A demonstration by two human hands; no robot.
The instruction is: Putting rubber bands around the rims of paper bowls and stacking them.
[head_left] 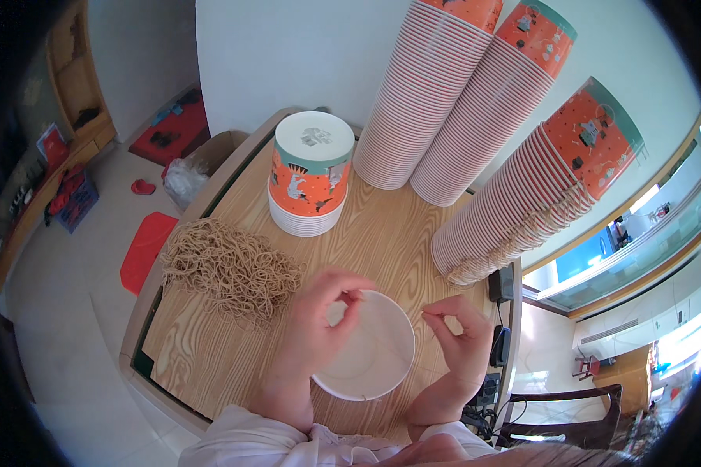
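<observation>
A white-lined paper bucket [382, 350] stands mouth up on the table in front of me. Over its left side is my left hand [325, 321], thumb and forefinger pinched together; the hand is slightly blurred, and what it holds is too small to make out. Just off the bucket's right rim, my right hand [461, 336] pinches a small tan end of cord at its fingertips. A loose tangled heap of tan cords [230, 268] lies to the left of my left hand.
Upside-down orange paper buckets [310, 183] form a short stack behind. Tall nested stacks rise at the back [424, 93] and right [514, 202], the right one with cords hanging along it. Black power adapters [500, 284] line the wooden table's [202, 366] right edge; a dark chair [568, 416] stands beyond.
</observation>
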